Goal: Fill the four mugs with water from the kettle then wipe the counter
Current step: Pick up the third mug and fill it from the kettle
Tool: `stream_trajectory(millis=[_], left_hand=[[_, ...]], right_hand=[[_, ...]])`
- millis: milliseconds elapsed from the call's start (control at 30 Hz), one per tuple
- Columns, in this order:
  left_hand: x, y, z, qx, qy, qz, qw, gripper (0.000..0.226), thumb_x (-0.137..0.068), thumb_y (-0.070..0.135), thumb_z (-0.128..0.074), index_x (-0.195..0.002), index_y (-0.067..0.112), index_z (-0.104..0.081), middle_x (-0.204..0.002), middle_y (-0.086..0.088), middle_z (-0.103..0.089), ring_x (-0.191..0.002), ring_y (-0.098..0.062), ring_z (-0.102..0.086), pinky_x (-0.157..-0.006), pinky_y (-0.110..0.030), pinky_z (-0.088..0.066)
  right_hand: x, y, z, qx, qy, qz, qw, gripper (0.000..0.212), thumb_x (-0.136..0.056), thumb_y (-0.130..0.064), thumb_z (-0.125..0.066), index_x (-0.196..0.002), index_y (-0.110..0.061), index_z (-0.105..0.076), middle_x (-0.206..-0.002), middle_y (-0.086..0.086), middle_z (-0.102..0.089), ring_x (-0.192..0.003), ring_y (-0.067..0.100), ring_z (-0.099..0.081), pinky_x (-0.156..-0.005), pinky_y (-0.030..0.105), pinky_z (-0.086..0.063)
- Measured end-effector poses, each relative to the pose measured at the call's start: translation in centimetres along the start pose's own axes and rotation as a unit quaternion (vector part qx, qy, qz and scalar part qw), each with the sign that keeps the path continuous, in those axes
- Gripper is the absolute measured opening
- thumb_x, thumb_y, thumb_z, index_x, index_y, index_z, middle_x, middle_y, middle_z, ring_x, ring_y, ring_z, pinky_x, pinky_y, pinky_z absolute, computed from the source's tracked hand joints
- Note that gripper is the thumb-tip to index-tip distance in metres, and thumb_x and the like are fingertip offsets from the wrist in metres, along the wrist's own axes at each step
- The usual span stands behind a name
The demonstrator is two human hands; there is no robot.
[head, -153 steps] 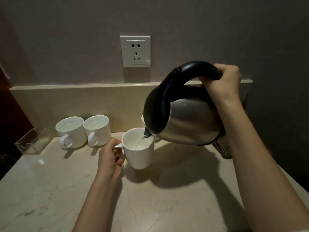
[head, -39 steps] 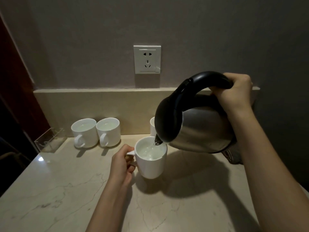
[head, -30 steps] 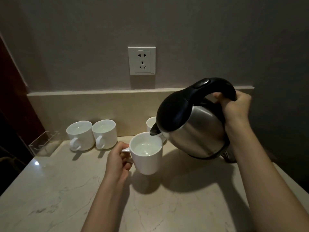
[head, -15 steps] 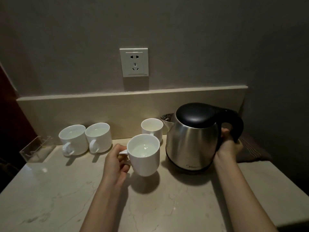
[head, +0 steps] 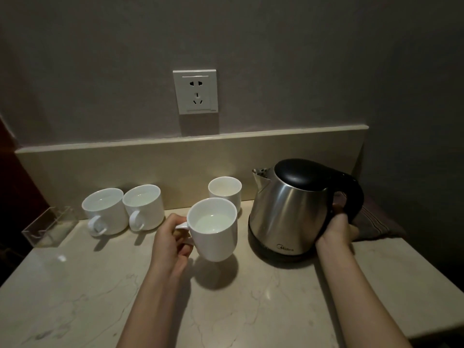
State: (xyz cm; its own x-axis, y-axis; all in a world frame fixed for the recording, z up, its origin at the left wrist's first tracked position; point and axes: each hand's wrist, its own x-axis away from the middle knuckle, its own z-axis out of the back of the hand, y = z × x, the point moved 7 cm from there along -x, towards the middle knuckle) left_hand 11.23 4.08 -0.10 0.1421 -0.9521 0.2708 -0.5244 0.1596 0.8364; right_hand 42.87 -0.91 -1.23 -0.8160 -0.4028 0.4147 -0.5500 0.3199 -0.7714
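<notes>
i see the pale marble counter (head: 251, 310) unwiped. the steel kettle with black lid (head: 291, 212), marked "midea", stands upright, my right hand (head: 336, 227) wrapped round its handle. my left hand (head: 170, 243) pinches the handle of a white mug (head: 213, 234) holding water, lifted. three of four mugs look filled.

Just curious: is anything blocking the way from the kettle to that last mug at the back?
Yes: the held mug, in the left hand, hangs just before the back mug, left of the kettle.
</notes>
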Motion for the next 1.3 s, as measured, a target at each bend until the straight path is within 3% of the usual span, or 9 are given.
stream_trajectory(millis=[133, 333, 433, 600, 800, 900, 1067, 1200, 1300], left_hand=[[0.3, 0.3, -0.2, -0.001, -0.007, -0.002, 1.0, 0.053, -0.077, 0.006, -0.043, -0.026, 0.02, -0.039, -0.033, 0.01, -0.032, -0.029, -0.005, -0.022, -0.037, -0.018, -0.011], [0.5, 0.6, -0.4, 0.001, -0.017, -0.006, 1.0, 0.055, -0.078, 0.005, -0.042, -0.025, 0.02, -0.038, -0.033, 0.01, -0.03, -0.028, -0.005, -0.022, -0.037, -0.018, -0.01], [0.8, 0.5, -0.5, -0.002, -0.017, -0.003, 1.0, 0.055, -0.078, 0.005, -0.041, -0.025, 0.019, -0.037, -0.032, 0.01, -0.029, -0.028, -0.005, -0.022, -0.036, -0.017, -0.01], [1.1, 0.4, -0.3, -0.004, -0.012, 0.003, 1.0, 0.055, -0.077, 0.005, -0.042, -0.025, 0.02, -0.036, -0.032, 0.01, -0.03, -0.028, -0.005, -0.022, -0.032, -0.017, -0.012], [1.3, 0.7, -0.4, -0.005, -0.011, 0.007, 1.0, 0.052, -0.077, 0.004, -0.042, -0.028, 0.021, -0.037, -0.033, 0.01, -0.029, -0.028, -0.005, -0.02, -0.036, -0.018, -0.008], [1.3, 1.0, -0.3, -0.002, -0.005, 0.006, 1.0, 0.038, -0.076, 0.004, -0.043, -0.041, 0.018, -0.038, -0.034, 0.009, -0.031, -0.028, -0.005, -0.021, -0.035, -0.017, -0.011], [1.5, 1.6, 0.0, 0.011, -0.001, -0.003, 1.0, 0.053, -0.076, 0.006, -0.043, -0.025, 0.021, -0.037, -0.034, 0.01, -0.03, -0.028, -0.006, -0.023, -0.034, -0.016, -0.012], [1.6, 2.2, 0.7, 0.017, -0.004, -0.019, 1.0, 0.056, -0.078, 0.006, -0.041, -0.024, 0.019, -0.039, -0.032, 0.011, -0.03, -0.027, -0.006, -0.025, -0.033, -0.015, -0.014], [1.0, 2.7, 1.8, 0.017, 0.0, -0.033, 0.999, 0.054, -0.078, 0.005, -0.04, -0.027, 0.02, -0.04, -0.034, 0.011, -0.03, -0.029, -0.006, -0.023, -0.033, -0.016, -0.013]], right_hand=[[-0.1, 0.6, 0.5, 0.025, 0.017, -0.009, 1.0, 0.044, -0.083, -0.009, -0.06, -0.123, 0.004, -0.048, -0.104, 0.014, -0.052, -0.086, 0.021, -0.052, -0.073, 0.027, -0.044], [-0.4, 1.2, -0.2, 0.03, -0.003, 0.013, 0.999, 0.015, -0.079, -0.004, -0.061, -0.091, -0.009, -0.053, -0.104, 0.017, -0.059, -0.085, 0.026, -0.06, -0.075, 0.036, -0.053], [-0.6, 1.2, -0.1, 0.042, -0.009, 0.035, 0.998, 0.029, -0.077, -0.003, -0.06, -0.106, -0.007, -0.056, -0.105, 0.017, -0.061, -0.089, 0.028, -0.061, -0.082, 0.04, -0.054], [-0.3, 1.0, 0.3, 0.032, -0.063, 0.051, 0.996, 0.017, -0.081, 0.0, -0.048, -0.086, -0.014, -0.054, -0.081, 0.005, -0.057, -0.077, 0.023, -0.055, -0.065, 0.028, -0.048], [1.9, -1.1, 4.3, 0.095, 0.069, 0.217, 0.969, 0.015, -0.081, -0.032, -0.041, -0.093, -0.033, -0.05, -0.102, 0.001, -0.05, -0.088, 0.018, -0.05, -0.073, 0.037, -0.043], [5.4, -4.3, 2.4, 0.069, -0.017, 0.397, 0.915, 0.008, -0.083, -0.027, -0.041, -0.082, -0.035, -0.044, -0.09, -0.005, -0.049, -0.082, 0.015, -0.049, -0.071, 0.031, -0.04], [10.7, -2.6, -0.5, 0.149, -0.21, 0.504, 0.825, 0.014, -0.086, -0.027, -0.041, -0.073, -0.029, -0.046, -0.061, -0.006, -0.048, -0.056, 0.003, -0.048, -0.053, 0.018, -0.039], [14.6, 5.0, -2.5, 0.291, -0.396, 0.461, 0.739, 0.016, -0.081, -0.038, -0.05, -0.082, -0.022, -0.052, -0.076, -0.01, -0.049, -0.07, 0.001, -0.05, -0.058, 0.012, -0.039], [15.7, 9.8, -3.3, 0.366, -0.452, 0.343, 0.737, 0.035, -0.073, -0.057, -0.051, -0.098, -0.035, -0.041, -0.098, -0.016, -0.047, -0.091, 0.006, -0.052, -0.068, 0.02, -0.049]])
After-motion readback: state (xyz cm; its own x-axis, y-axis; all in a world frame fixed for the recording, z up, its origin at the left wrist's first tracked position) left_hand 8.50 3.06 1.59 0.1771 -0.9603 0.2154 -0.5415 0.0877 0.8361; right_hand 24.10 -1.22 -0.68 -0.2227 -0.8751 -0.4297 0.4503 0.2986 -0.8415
